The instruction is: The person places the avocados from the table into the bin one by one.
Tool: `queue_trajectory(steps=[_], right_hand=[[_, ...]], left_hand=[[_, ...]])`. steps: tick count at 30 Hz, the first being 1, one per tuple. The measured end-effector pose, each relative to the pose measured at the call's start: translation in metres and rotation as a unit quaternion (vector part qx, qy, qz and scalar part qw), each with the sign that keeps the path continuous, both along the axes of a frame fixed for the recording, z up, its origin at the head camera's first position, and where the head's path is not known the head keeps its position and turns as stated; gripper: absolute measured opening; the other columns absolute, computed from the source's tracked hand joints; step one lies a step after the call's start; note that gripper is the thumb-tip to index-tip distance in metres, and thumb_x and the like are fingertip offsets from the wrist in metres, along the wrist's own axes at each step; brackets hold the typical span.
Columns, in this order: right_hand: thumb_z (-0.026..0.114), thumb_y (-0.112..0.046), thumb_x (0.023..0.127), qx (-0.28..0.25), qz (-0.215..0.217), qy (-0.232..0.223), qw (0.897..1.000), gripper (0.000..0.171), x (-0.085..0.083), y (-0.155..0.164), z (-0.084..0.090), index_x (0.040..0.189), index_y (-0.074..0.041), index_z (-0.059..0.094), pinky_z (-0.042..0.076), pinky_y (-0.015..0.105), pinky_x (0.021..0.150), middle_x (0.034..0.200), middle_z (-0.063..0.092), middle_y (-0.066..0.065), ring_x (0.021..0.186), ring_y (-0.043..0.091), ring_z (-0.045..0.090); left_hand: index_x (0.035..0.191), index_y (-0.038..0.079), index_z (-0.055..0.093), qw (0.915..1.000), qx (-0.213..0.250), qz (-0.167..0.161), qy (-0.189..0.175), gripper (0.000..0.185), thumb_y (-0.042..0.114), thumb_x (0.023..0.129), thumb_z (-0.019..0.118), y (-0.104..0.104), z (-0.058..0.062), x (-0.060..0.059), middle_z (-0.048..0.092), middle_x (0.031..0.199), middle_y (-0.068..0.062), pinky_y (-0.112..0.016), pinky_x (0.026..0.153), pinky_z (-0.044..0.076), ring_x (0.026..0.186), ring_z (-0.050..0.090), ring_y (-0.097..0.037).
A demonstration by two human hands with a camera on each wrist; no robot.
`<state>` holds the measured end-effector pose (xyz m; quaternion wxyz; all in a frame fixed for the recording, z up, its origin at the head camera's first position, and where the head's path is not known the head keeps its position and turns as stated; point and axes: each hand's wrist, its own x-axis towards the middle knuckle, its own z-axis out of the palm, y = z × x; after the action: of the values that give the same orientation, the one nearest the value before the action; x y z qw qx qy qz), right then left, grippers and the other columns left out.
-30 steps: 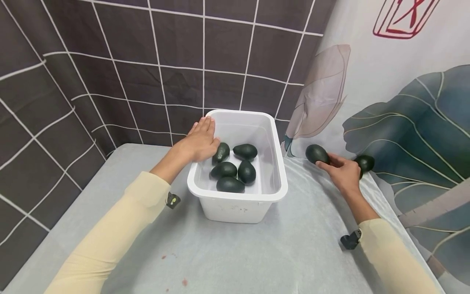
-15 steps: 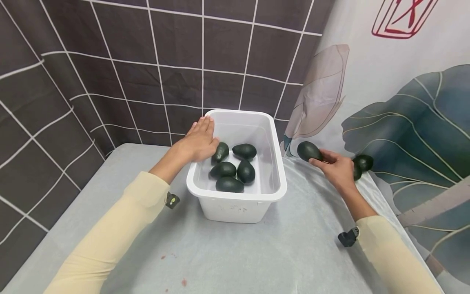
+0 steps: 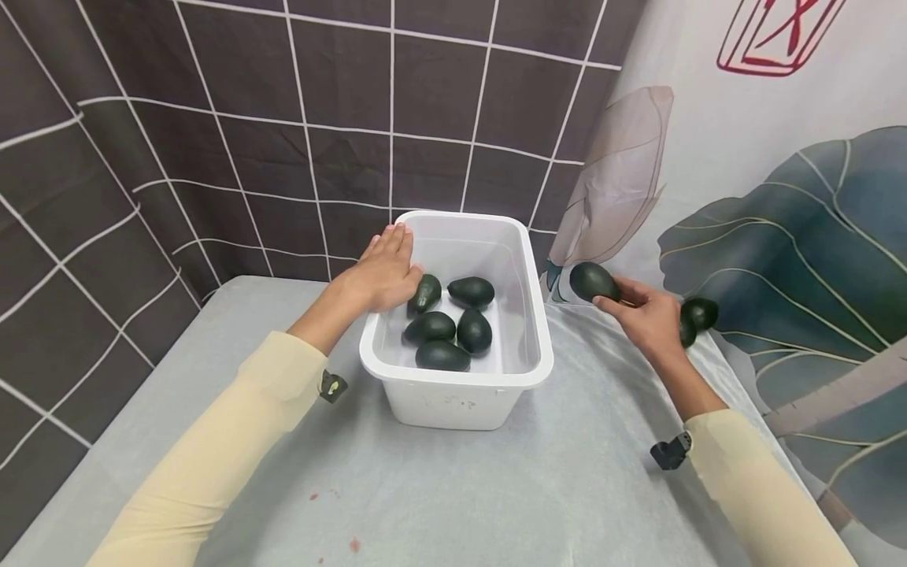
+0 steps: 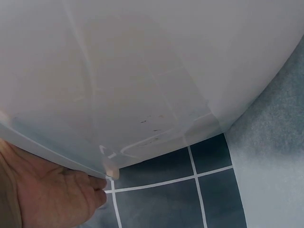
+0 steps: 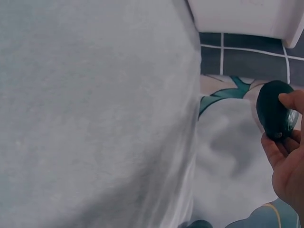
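Right hand: the right hand [image 3: 648,319] has its grip clamped on a dark green, pear-shaped avocado [image 3: 593,282], fingertips pinching it, lifted off the grey cloth-covered tabletop [image 3: 567,472] just beside the bin's right wall.
Left hand: the left hand [image 3: 383,272] lies with straight fingers on the left rim of the white rectangular plastic bin [image 3: 460,394], seemingly steadying it; grip apart.
In the bin: five more dark avocados [image 3: 445,323].
Left out: another dark avocado [image 3: 697,315] on the tabletop behind the right hand.
Wrist views: the right wrist view shows fingertips [image 5: 290,102] on the avocado; the left shows only the bin's wall [image 4: 142,71].
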<state>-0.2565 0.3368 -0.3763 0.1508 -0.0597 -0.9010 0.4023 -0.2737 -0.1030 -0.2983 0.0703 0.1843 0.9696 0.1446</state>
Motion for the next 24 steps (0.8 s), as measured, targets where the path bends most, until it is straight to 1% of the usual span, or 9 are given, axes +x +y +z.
queue_trajectory(steps=[4, 10, 17, 24], right_hand=[[0.087, -0.039, 0.100, 0.000, 0.004, 0.017, 1.000, 0.067, 0.000, -0.001, 0.007, 0.156, -0.008, 0.069, 0.049, -0.002, 0.077, 0.147, 0.076, 0.020, 0.134, 0.041, 0.076], [0.087, -0.042, 0.100, 0.006, 0.002, 0.012, 1.000, 0.067, -0.001, -0.005, 0.016, 0.156, -0.011, 0.069, 0.050, 0.000, 0.079, 0.148, 0.076, 0.017, 0.135, 0.038, 0.076], [0.087, -0.042, 0.099, 0.019, 0.004, 0.021, 1.000, 0.066, -0.004, -0.010, 0.023, 0.156, -0.012, 0.070, 0.048, 0.001, 0.079, 0.148, 0.076, 0.015, 0.136, 0.037, 0.076], [0.087, -0.043, 0.099, 0.008, 0.005, 0.026, 1.000, 0.064, -0.006, -0.018, 0.033, 0.154, -0.013, 0.072, 0.051, 0.004, 0.080, 0.145, 0.078, 0.015, 0.134, 0.037, 0.076]], left_hand=[[0.177, -0.010, 0.001, 1.0000, -0.001, 0.000, 0.003, 0.079, 0.036, 0.118, 0.027, 0.001, 0.000, 0.000, -0.009, 0.189, -0.028, -0.053, 0.147, -0.005, 0.179, -0.010, -0.042], [0.177, -0.009, 0.001, 1.0000, -0.002, 0.000, 0.003, 0.079, 0.036, 0.118, 0.026, 0.001, -0.001, -0.002, -0.009, 0.189, -0.028, -0.052, 0.147, -0.005, 0.179, -0.010, -0.041], [0.177, -0.010, 0.001, 1.0000, -0.001, -0.001, 0.001, 0.079, 0.036, 0.118, 0.026, 0.001, -0.002, -0.002, -0.008, 0.189, -0.028, -0.052, 0.147, -0.005, 0.179, -0.009, -0.042], [0.177, -0.010, 0.001, 1.0000, -0.001, 0.000, 0.003, 0.079, 0.035, 0.118, 0.026, 0.000, -0.001, 0.000, -0.008, 0.189, -0.028, -0.052, 0.147, -0.005, 0.179, -0.009, -0.042]])
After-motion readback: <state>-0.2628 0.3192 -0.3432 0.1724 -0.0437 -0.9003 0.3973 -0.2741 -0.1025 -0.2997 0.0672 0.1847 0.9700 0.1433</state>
